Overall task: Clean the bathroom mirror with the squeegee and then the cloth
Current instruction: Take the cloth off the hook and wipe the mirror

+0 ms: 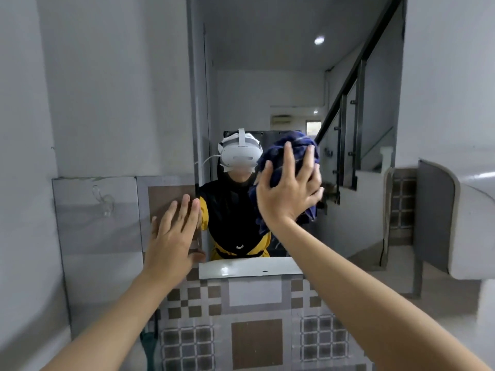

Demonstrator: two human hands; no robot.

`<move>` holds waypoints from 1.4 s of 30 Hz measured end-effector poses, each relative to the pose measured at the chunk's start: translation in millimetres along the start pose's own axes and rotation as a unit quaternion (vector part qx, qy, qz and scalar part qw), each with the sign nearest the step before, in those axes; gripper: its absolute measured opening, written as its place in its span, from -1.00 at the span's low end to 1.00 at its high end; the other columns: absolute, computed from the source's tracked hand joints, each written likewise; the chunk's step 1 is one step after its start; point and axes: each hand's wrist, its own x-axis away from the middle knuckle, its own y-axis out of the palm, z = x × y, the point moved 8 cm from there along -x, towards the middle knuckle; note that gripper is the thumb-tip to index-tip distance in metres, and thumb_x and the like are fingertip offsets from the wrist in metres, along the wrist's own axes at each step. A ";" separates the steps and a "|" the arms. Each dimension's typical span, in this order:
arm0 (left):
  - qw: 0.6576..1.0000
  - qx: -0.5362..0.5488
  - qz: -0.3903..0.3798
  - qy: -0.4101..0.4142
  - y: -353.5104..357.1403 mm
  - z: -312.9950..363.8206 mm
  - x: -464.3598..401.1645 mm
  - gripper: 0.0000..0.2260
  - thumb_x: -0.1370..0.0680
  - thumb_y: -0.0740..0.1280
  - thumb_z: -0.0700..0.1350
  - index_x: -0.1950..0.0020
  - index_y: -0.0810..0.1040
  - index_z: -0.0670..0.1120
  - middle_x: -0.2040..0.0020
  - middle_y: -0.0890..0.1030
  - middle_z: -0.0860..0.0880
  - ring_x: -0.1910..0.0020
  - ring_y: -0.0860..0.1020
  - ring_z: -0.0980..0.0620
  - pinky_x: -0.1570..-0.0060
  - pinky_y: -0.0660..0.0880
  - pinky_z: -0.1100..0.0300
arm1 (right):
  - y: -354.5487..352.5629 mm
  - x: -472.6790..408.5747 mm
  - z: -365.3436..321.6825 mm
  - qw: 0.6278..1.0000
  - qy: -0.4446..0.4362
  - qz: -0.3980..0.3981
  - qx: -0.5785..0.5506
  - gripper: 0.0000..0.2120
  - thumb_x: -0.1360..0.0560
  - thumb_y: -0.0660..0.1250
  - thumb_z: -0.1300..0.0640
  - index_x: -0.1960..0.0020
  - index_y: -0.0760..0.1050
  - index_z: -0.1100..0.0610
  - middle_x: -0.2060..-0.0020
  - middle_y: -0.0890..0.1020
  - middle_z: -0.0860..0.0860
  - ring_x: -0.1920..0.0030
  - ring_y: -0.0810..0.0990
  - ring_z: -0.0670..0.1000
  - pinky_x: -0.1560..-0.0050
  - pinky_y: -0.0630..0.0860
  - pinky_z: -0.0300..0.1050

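The right hand (288, 195) is in the middle of the frame, a little to the right, and it presses a dark blue cloth (290, 153) flat against the mirror (267, 89). Its fingers are spread and almost straight over the bunched cloth, so the grip is wide — the palm and fingertips push the cloth to the glass and do not curl around it. Part of the cloth hangs down below the wrist. The left hand (174, 236) is at the lower left of the mirror, with straight fingers close together; it rests flat at the left edge of the mirror, where the glass meets the tiled wall (166, 194), and it holds nothing. The mirror is tall and fills the upper centre of the frame. Under it is a narrow white ledge (249, 267), and below the ledge there are patterned brown and grey tiles (257, 330). A clear suction hook (103, 200) is on the wall at the left — well apart from the hands.
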 end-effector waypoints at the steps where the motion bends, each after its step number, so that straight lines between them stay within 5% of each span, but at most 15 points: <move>1: 1.000 0.006 0.001 -0.003 1.0 -2.1 1.2 0.05 -0.21 0.53 0.14 -0.51 -0.01 -0.07 -0.51 0.08 -0.08 -0.46 0.09 -0.17 -0.29 0.19 -0.32 | 5.9 8.2 -13.8 1.000 -0.021 -0.005 -0.002 -0.53 -0.49 0.24 -0.17 -0.38 0.38 -0.17 -0.48 0.30 0.03 -0.40 0.29 0.20 -0.28 0.19 0.37; 9: 1.000 0.007 -0.005 -0.014 12.3 -11.5 10.0 -0.17 -0.40 0.11 0.38 -0.51 -0.04 -0.04 -0.51 0.09 -0.15 -0.45 0.07 -0.21 -0.29 0.25 -0.30 | 42.8 75.0 -84.8 0.967 -0.245 -0.068 0.020 -0.55 -0.50 0.22 -0.17 -0.38 0.37 -0.18 -0.47 0.33 0.01 -0.42 0.25 0.17 -0.31 0.15 0.34; 13: 1.000 0.021 0.006 -0.004 11.0 -11.4 10.8 -0.08 -0.34 0.43 0.17 -0.51 -0.05 0.00 -0.51 0.03 -0.10 -0.46 0.06 -0.20 -0.29 0.26 -0.30 | 35.1 77.7 -77.4 0.927 -0.370 -0.059 0.023 -0.59 -0.50 0.23 -0.17 -0.34 0.45 -0.18 -0.43 0.40 -0.01 -0.38 0.37 0.16 -0.31 0.20 0.30; 17: 1.000 0.026 0.007 -0.004 9.9 -10.6 10.1 -0.03 -0.30 0.51 0.07 -0.51 -0.05 0.03 -0.52 0.03 -0.07 -0.47 0.04 -0.16 -0.30 0.22 -0.28 | 15.4 62.4 -41.2 0.906 -0.421 -0.039 0.035 -0.61 -0.49 0.27 -0.17 -0.30 0.50 -0.16 -0.39 0.45 -0.01 -0.34 0.43 0.15 -0.28 0.30 0.28; 22: 1.000 0.011 -0.001 -0.002 13.6 -11.9 10.7 -0.04 -0.30 0.45 0.17 -0.51 -0.07 0.03 -0.52 0.01 -0.07 -0.47 0.03 -0.17 -0.30 0.23 -0.29 | -17.5 14.0 35.6 0.923 -0.378 0.024 0.064 -0.60 -0.46 0.31 -0.17 -0.26 0.55 -0.11 -0.34 0.50 0.05 -0.29 0.45 0.15 -0.24 0.35 0.22; 28: 1.000 0.007 0.006 -0.002 13.0 -10.1 10.7 -0.05 -0.28 0.45 0.17 -0.51 -0.01 0.00 -0.52 0.05 -0.08 -0.46 0.08 -0.20 -0.26 0.27 -0.33 | -41.0 -25.2 116.0 0.960 -0.268 -0.009 0.084 -0.57 -0.54 0.20 -0.15 -0.36 0.43 -0.05 -0.44 0.37 0.13 -0.36 0.36 0.24 -0.30 0.29 0.15; 34: 1.000 -0.015 0.011 0.006 8.5 -8.1 9.5 -0.07 -0.27 0.46 0.19 -0.50 0.07 -0.02 -0.50 0.14 -0.11 -0.42 0.16 -0.24 -0.24 0.24 -0.32 | -56.0 -23.2 179.0 0.999 0.039 -0.008 0.019 -0.54 -0.55 0.17 -0.15 -0.44 0.25 -0.17 -0.53 0.17 0.02 -0.46 0.20 0.16 -0.35 0.33 0.22; 42: 1.000 -0.020 0.010 0.006 9.5 -8.7 9.7 -0.05 -0.24 0.50 0.15 -0.50 0.08 -0.02 -0.50 0.16 -0.13 -0.39 0.19 -0.28 -0.18 0.27 -0.39 | -45.8 26.4 163.4 0.987 0.151 0.015 0.057 -0.50 -0.53 0.08 -0.19 -0.45 0.25 -0.15 -0.51 0.23 0.04 -0.32 0.31 0.28 -0.23 0.31 0.32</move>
